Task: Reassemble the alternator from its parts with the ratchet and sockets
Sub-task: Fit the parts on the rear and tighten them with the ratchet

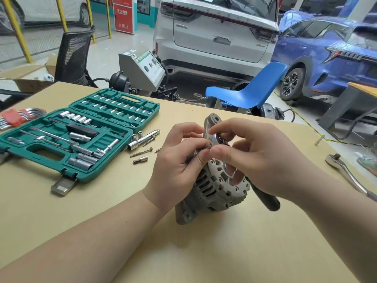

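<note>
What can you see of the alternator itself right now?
The alternator is a grey, cast-metal-looking body with slotted vents round its side, ribbed openings on its face and mounting ears at top and bottom. It stands tilted on the tan table, just right of the loose bolts. The left hand grips its upper left edge; the right hand pinches a small shiny part at the hub, lower fingers touching the face. A black handle pokes out behind its right side.

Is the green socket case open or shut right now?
Open. The green socket case lies flat on the table, lid folded back, with sockets showing in both halves.
</note>
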